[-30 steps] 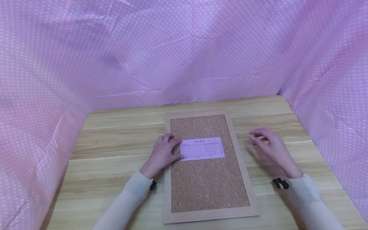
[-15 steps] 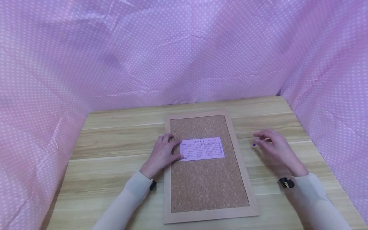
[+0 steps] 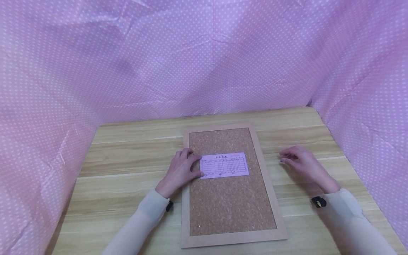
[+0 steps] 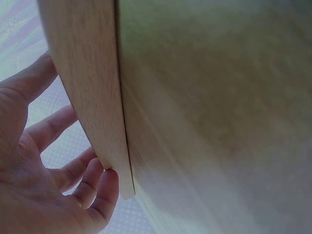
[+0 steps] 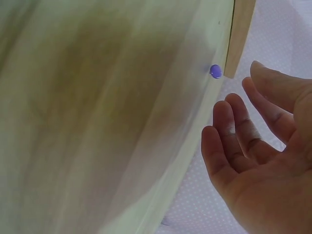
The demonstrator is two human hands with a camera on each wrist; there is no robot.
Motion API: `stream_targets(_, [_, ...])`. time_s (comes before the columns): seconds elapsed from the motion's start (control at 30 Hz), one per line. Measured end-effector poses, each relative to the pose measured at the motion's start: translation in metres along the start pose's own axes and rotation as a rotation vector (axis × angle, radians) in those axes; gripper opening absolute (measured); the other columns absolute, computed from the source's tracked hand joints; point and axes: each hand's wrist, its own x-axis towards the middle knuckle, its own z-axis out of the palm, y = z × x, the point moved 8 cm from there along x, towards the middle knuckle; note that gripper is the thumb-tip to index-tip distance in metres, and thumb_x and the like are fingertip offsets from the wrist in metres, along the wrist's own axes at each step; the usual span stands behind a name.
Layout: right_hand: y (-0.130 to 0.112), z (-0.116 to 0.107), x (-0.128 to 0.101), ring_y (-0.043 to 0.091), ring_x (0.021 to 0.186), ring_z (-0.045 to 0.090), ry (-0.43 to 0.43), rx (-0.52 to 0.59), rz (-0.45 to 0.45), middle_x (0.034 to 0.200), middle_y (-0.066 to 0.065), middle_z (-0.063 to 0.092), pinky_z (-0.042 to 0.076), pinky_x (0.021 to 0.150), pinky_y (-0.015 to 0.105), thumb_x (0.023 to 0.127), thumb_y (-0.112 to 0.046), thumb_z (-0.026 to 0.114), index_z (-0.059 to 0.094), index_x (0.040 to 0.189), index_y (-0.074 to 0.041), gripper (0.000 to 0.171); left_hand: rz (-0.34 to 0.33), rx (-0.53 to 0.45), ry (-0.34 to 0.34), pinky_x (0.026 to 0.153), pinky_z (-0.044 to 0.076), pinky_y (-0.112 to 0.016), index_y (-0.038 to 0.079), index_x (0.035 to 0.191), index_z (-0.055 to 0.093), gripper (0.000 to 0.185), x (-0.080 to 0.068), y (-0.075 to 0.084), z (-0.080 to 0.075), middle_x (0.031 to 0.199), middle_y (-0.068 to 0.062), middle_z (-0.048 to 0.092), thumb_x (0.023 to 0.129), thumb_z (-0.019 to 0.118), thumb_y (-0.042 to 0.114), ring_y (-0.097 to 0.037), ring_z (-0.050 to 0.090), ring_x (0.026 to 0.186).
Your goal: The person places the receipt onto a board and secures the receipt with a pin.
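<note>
Pink printed form (image 3: 224,165), lettering too small to read, under left hand (image 3: 181,170).

Pale wooden table (image 3: 127,156), pink polka-dot cloth backdrop (image 3: 159,56), soft even light

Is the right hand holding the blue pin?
No, the right hand is open and the pin lies on the table apart from its fingers.
</note>
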Motion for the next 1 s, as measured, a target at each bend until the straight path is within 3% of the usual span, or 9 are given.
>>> stream_targets(0.2, [0.006,0.004,0.000,0.037,0.100,0.067,-0.041,-0.007,0.050,0.111,0.017,0.070,0.052,0.089,0.056,0.094,-0.007,0.075,0.074,0.112,-0.001,0.019,-0.001,-0.003,-0.002,0.103,0.042,-0.056,0.011,0.135,0.069,0.063,0.000,0.000,0.000,0.146,-0.021,0.049,0.082,0.088,0.039,-0.040,0.045,0.129])
stream_targets(0.6, [0.010,0.009,0.003,0.036,0.099,0.068,-0.112,-0.021,0.065,0.105,0.013,0.073,0.051,0.089,0.056,0.094,-0.005,0.074,0.074,0.106,-0.002,0.013,-0.014,-0.002,-0.015,0.103,0.042,-0.056,0.011,0.135,0.069,0.063,0.000,0.000,0.000,0.147,-0.021,0.049,0.083,0.088,0.039,-0.041,0.044,0.130])
stream_targets(1.0, [0.013,0.010,0.007,0.027,0.091,0.069,-0.134,-0.076,0.060,0.095,0.005,0.075,0.053,0.082,0.048,0.094,-0.007,0.074,0.076,0.095,-0.005,0.003,-0.008,-0.002,-0.018,0.103,0.042,-0.056,0.011,0.136,0.068,0.063,0.000,0.002,-0.002,0.147,-0.021,0.049,0.082,0.088,0.040,-0.041,0.044,0.130])
